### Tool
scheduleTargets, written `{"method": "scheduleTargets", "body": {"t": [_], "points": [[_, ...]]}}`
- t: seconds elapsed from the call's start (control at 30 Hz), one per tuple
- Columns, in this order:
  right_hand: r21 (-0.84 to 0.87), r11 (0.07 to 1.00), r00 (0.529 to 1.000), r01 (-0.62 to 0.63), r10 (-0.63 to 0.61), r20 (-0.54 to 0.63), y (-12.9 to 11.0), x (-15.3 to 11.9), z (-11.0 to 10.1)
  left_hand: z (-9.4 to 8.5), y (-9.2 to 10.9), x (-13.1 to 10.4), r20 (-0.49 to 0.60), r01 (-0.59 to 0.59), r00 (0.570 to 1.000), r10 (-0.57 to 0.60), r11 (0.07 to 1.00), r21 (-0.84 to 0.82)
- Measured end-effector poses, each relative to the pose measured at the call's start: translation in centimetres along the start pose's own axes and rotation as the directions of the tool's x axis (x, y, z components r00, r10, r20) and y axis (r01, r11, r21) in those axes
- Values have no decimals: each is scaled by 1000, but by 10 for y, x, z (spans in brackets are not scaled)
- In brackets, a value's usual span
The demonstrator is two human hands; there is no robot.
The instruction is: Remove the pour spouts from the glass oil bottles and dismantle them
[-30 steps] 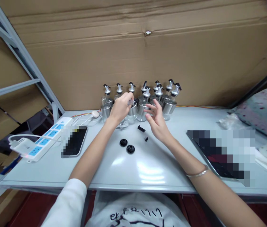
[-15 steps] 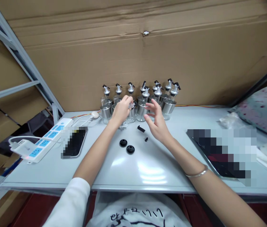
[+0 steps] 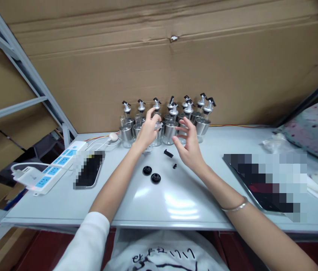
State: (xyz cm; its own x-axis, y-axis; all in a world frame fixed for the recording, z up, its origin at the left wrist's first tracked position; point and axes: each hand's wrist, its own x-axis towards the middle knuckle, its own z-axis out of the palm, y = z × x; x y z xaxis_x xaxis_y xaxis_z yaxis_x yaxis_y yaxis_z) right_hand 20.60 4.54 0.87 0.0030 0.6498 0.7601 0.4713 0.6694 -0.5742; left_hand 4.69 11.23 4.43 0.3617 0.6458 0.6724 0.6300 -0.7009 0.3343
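My left hand (image 3: 147, 131) is at a front glass-and-steel oil bottle (image 3: 157, 140), its index finger raised and its other fingers and thumb closed about a silver pourer spout (image 3: 159, 124) at the top. The hand partly hides that spout. To the right, my right hand (image 3: 187, 145) hovers with fingers spread, holding nothing, in front of another steel-sleeved bottle (image 3: 170, 131). Between my forearms lie two round black stoppers (image 3: 147, 170), a narrow black lever piece (image 3: 168, 153) and a tiny black part (image 3: 174, 166). A small clear piece (image 3: 147, 149) shows beside my left wrist.
Several bottles with black-levered pourers (image 3: 202, 113) stand along the cardboard wall (image 3: 97, 67). A power strip (image 3: 60, 165) with cables and a phone (image 3: 90, 171) lie left. On the right are a tablet-like device (image 3: 260, 184), a crumpled plastic bag (image 3: 276, 143) and patterned fabric (image 3: 314, 128).
My left hand has shifted slightly right, and its index finger has lifted from the spout. My right hand stays nearly in place with its fingers spread.
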Motion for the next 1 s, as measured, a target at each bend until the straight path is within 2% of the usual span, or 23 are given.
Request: {"method": "scheduleTargets", "body": {"t": [0.03, 0.1, 0.2, 0.27, 0.43, 0.6, 0.8, 1.0], "points": [[-21, 1000, 1000, 19, -19, -22, -1, 0, -1, -4, 4, 1, 27, 1, 1000, -1, 1000, 15], [-64, 995, 996, 71, -74, -55, -2, 2, -4, -13, 16, 1, 155, 5, 988, -18, 997, 82], [-144, 974, 982, 175, -183, -45, -2, 4, -8, -22, 37, -1, 378, 7, 923, -79, 982, 188], [-198, 953, 971, 231, -240, -20, -1, 5, -10, -24, 49, -8, 442, -13, 894, -79, 979, 202], [-265, 910, 945, 319, -325, 22, -5, 2, -11, -20, 62, -43, 378, 150, 903, -204, 974, 169], [-244, 864, 893, 440, -394, 217, -5, -1, -7, -16, 60, -76, 322, 236, 911, -257, 966, 103], [-211, 835, 851, 508, -449, 271, -3, 1, -10, -14, 52, -80, 313, 320, 906, -286, 945, -63], [-279, 789, 828, 547, -459, 322, -6, 1, -12, -11, 51, -83, 310, 319, 917, -251, 929, -190]]}}
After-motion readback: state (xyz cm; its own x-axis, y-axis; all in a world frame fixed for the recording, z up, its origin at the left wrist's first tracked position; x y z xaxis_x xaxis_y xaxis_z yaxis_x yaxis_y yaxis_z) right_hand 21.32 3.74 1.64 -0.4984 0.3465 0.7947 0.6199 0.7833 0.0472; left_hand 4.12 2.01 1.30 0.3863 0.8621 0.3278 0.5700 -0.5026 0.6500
